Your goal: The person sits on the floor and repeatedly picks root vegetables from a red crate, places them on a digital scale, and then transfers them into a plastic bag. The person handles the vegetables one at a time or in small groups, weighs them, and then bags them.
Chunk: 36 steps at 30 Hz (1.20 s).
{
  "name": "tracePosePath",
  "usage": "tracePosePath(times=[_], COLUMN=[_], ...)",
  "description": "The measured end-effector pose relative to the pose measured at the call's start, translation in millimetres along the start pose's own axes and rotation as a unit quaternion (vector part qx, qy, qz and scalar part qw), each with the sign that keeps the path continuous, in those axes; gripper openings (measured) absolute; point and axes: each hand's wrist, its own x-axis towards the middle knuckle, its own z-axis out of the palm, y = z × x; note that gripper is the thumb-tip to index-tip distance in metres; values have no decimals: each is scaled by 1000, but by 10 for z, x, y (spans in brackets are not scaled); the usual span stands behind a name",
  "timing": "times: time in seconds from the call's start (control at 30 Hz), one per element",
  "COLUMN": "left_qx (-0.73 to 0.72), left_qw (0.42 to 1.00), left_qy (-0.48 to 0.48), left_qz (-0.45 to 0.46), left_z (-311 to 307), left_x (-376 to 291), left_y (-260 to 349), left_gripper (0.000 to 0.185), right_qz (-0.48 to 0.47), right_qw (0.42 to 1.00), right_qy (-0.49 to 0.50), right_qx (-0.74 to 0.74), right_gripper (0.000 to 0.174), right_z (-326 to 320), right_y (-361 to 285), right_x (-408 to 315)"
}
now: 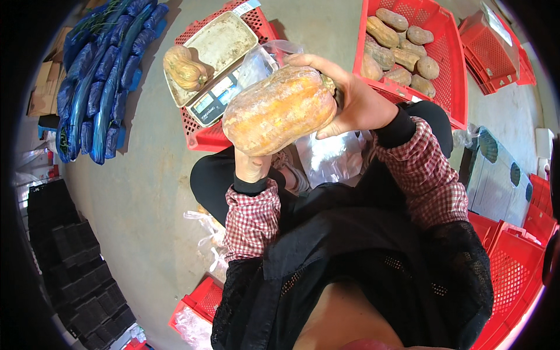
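A large orange pumpkin (280, 109) with a pale, dusty rind is held up in front of me in both hands. My left hand (253, 166) supports it from beneath, its fingers hidden behind the rind. Around the stem end curls my right hand (350, 96), thumb below and fingers over the top. Just beyond stands a digital scale (205, 107) with a dirty pale tray (223, 37). A smaller tan pumpkin (184, 69) lies on the tray's left part. Clear plastic (258, 65) covers part of the scale beside its display.
The scale rests on a red crate (210, 140). A red crate (455, 74) at the upper right holds several pumpkins (407, 57). Blue-wrapped bundles (105, 74) lie left; black crates (74, 262) stand lower left. Plastic bags (330, 155) lie between my legs.
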Motion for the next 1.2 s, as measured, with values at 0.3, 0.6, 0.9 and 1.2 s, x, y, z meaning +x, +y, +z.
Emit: tracePosePath(times=[0.3,0.6,0.9,1.2], left_qx=[125,437,401,368], left_qw=[990,873,891,910], left_qy=[9,54,25,27], left_qz=[58,209,213,187], left_z=[124,340,429,342], left_x=[79,-91,-153,-114], left_y=[10,37,58,11], left_gripper=[117,124,119,117], right_qz=[47,-5,-50,-33], right_qw=[998,1000,998,999], right_qy=[23,10,5,4], right_qx=[-19,-19,-33,-22], right_gripper=[96,97,87,86], right_z=[-57,-69,-46,-95], right_y=[34,-61,-165,-205], right_x=[-42,-64,-108,-168])
